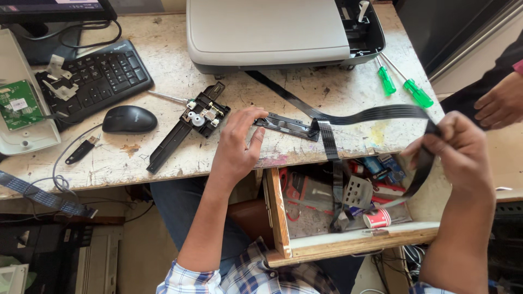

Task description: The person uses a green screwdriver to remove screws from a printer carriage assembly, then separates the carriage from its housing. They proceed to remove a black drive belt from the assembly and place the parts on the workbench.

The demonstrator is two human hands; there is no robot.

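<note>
Two bare hands over a paint-stained workbench (163, 158). Landmark: the grey printer (267, 32) at the bench's far edge. Left hand (237, 144) sits just in front of the printer, fingers loosely curled, fingertips pressing the near end of a narrow black plastic bar (286, 126) lying flat on the bench. Right hand (457, 149) is in front of the printer and off to its right, past the bench edge, fingers pinched shut on a black flat ribbon cable (376, 114). Cable runs from that hand back toward the bar, with another strip going up under the printer. Black carriage assembly with white gear (199, 117) lies in front of the printer's left part, left of the left hand. Two green-handled screwdrivers (403, 84) just right of the printer. Open wooden drawer (278, 212) of clutter below the bar. Keyboard (101, 76) and mouse (129, 118) left of the printer. Another person's hand (501, 103) at far right.
</note>
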